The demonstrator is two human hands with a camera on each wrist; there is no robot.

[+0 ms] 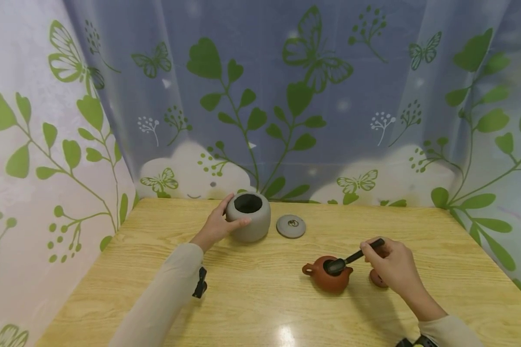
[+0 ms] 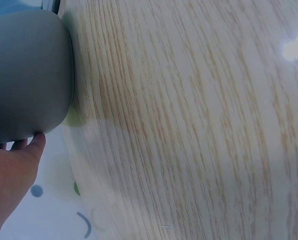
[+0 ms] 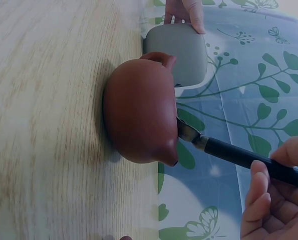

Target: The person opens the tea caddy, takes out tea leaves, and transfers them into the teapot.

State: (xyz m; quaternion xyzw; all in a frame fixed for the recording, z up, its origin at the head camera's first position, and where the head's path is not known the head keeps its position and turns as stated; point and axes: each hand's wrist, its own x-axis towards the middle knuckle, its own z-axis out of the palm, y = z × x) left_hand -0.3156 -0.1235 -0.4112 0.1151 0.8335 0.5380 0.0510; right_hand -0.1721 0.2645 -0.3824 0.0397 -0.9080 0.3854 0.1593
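Note:
My left hand (image 1: 216, 227) holds the side of a grey open-topped jar (image 1: 253, 229), its thumb across the front and its fingers around the far side. The jar stands at the back of the table, its mouth dark inside. In my right hand (image 1: 396, 266) is a spoon (image 1: 359, 255) with a black handle, pinched near the handle's end. The spoon's head tilts down into the mouth of a lidless reddish-brown teapot (image 1: 330, 285). In the right wrist view, the teapot (image 3: 138, 112) hides the spoon's tip.
A round grey lid (image 1: 291, 227) with a dark mark lies just right of the jar. Partly behind my right hand is a small reddish-brown lid (image 1: 377, 279). A patterned curtain (image 1: 260, 96) borders the wooden table (image 1: 252, 303) at the back.

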